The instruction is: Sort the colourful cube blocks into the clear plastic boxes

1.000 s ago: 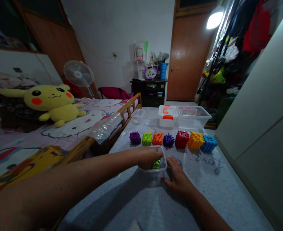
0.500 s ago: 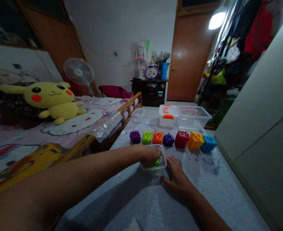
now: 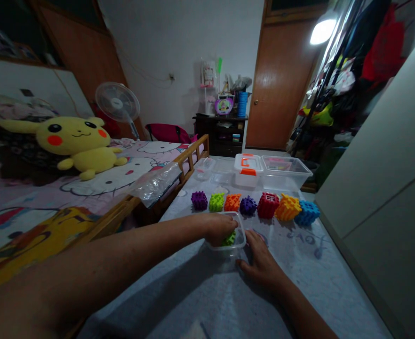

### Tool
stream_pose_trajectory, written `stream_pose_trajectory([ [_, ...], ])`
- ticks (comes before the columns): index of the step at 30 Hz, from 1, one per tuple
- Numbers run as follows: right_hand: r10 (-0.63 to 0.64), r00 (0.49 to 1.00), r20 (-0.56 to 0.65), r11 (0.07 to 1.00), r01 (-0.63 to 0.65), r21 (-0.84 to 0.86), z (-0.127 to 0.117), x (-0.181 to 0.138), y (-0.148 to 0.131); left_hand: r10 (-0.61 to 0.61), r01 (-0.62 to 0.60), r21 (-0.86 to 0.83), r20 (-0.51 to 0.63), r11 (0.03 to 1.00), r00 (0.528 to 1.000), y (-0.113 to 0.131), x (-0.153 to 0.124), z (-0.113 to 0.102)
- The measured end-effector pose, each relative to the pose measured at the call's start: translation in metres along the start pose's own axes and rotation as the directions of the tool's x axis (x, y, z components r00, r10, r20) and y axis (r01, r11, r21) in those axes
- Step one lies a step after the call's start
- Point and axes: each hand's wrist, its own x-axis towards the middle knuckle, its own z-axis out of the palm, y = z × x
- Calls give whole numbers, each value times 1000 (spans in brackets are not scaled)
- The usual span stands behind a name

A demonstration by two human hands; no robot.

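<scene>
Left hand [image 3: 219,228]: reached inside a small clear container [image 3: 243,239], fingers bent down over a green piece [image 3: 229,239]; the fingertips were hidden, so whether they gripped it could not be told. Right hand [image 3: 262,258]: lay beside the container on its right, fingers loosely spread and thumb apart, clasping nothing visible; exact contact with the wall was unclear. Green piece: sat within the container, partly covered by the left hand.

Beyond the container, one row of seven studded blocks, left to right: purple block [image 3: 199,200], lime block [image 3: 216,202], orange block [image 3: 232,203], dark violet block [image 3: 248,205], red block [image 3: 268,205], yellow block [image 3: 287,207], blue block [image 3: 307,213]. All rested on a pale printed cloth [image 3: 309,278]; the yellow and blue ones stood close together.

Behind the row: a lidded box [image 3: 249,172] with orange fittings, its lid on; to its right, a larger clear box [image 3: 287,174]; to its left, low transparent plasticware [image 3: 204,169].

Left of the cloth: a wooden rail [image 3: 189,165], a bed with patterned covers [image 3: 126,176], and a yellow plush toy [image 3: 75,141] lying upon them. Farther back: a white fan [image 3: 117,101], a dark cabinet [image 3: 219,134], and a brown door [image 3: 278,89], which was closed
</scene>
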Motion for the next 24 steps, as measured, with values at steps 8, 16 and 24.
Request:
stream_pose_trajectory([
  [8, 9, 1000, -2, 1000, -9, 6, -1, -2, 0, 26, -16, -122, 77, 992, 997, -8, -2, -11],
  [16, 7, 1000, 28, 1000, -7, -1, -5, 1, -5, -53, 55, -20, 97, 998, 994, -4, -12, -24],
  [24, -33, 999, -20, 999, 33, 15, -2, -1, 0, -145, 138, 95, 78, 986, 986, 11, -22, -26],
])
